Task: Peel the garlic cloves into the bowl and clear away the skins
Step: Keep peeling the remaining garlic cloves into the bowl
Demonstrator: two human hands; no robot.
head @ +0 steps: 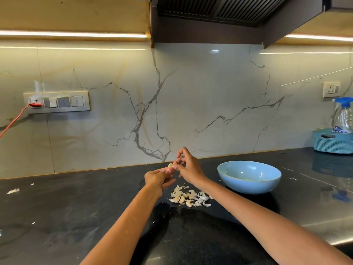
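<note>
Now the left hand and the right hand both pinch one garlic clove, fingers tight together, above the skins on the desk.

Bowl, blue: 1. Basket, teal: 1. Spray bottle: 1. Garlic clove in hand: 1. Pile of cloves and skins on desk: 1, pieces uncountable.

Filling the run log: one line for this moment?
step: peeling | both hands on garlic clove | pile on counter | bowl right
</note>
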